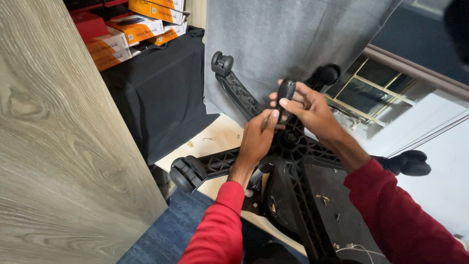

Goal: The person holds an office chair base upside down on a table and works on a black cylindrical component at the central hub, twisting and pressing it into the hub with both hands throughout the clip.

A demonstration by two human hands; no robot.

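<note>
Black tool [285, 95] held upright over hub of chair base [291, 139], mid-scene. Right hand [309, 108] closed around tool handle, fingers curled. Left hand [257, 138] just beside, pinching thin shaft below handle. Base upturned, ribbed arms spread; casters [187, 172] near left, [222, 63] far, [409, 163] right. Grey cloth [288, 34] behind. Orange boxes [137, 27] far left. Wood panel [58, 146] left.

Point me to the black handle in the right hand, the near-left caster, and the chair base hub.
black handle [286, 92], head view, ribbed upper end above the right hand's fingers.
near-left caster [187, 173], head view, middle of the wheel.
chair base hub [292, 138], head view, centre where the arms meet.
</note>
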